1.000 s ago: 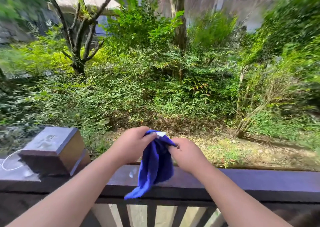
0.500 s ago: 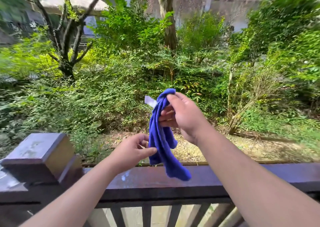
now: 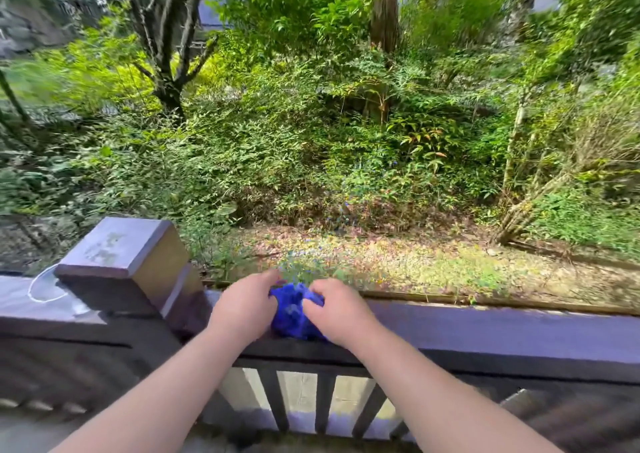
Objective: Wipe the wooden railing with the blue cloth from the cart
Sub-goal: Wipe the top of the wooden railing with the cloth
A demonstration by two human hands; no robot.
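Head view, the only view: the blue cloth point(image 3: 293, 314) lies bunched into a compact wad on the flat top of the wooden railing point(image 3: 502, 328), at about 6 o'clock from the centre of the frame and just to the 3 o'clock side of the square post cap point(image 3: 117, 248). The left hand point(image 3: 247, 309) presses against the wad from its 9 o'clock side, fingers curled onto the fabric; the right hand point(image 3: 337, 314) closes over it from the 3 o'clock side, fingertips digging into the top of the bundle. Both hands therefore grasp the cloth between them, and the cloth touches the rail surface. The cart named in the task is not visible. A thin white loop, possibly a cord point(image 3: 45, 286), rests on the rail at 9 o'clock, beyond the post, well apart from the hands. Slim balusters point(image 3: 325, 404) descend below the rail at 6 o'clock; dense shrubs point(image 3: 311, 123) fill the field from 10 to 2 o'clock. Judged step: the cloth has been fetched and is being gathered into a pad on the rail, so wiping proper appears about to begin, not yet under way. Judged next move: one hand should flatten the pad and bear down while sliding it along the rail top, most plausibly toward 3 o'clock where the long unobstructed span lies; the other hand may release. Firm downward pressure would keep the loose wad from rolling off the far edge into the planting below.
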